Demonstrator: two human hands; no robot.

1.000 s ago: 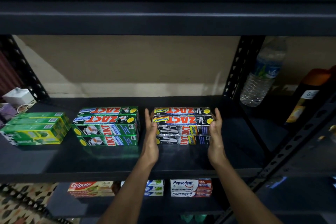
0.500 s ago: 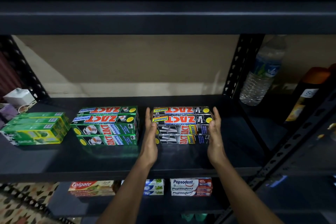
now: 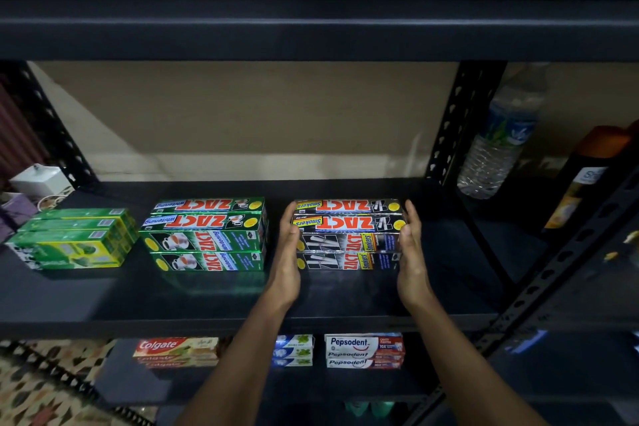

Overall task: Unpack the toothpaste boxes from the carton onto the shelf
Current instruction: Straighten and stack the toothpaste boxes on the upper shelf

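A stack of black Zact Smokers toothpaste boxes point(image 3: 349, 235) sits on the dark middle shelf point(image 3: 207, 297). My left hand point(image 3: 287, 259) lies flat against the stack's left end, fingers straight. My right hand point(image 3: 409, 252) presses the right end the same way. To the left stands a stack of green Zact Whitening boxes point(image 3: 207, 235), and further left a pile of green and yellow boxes point(image 3: 72, 240). The carton is not in view.
On the shelf below lie Colgate boxes point(image 3: 176, 351), blue-and-white boxes point(image 3: 294, 349) and Pepsodent boxes point(image 3: 364, 351). A water bottle point(image 3: 498, 142) and a dark orange-capped bottle point(image 3: 584, 183) stand in the right bay behind a perforated upright point(image 3: 453, 128). A white box point(image 3: 39, 180) sits far left.
Both hands stay flat against the ends of the black stack; they and the stack have barely shifted, at most a slight squaring-up.
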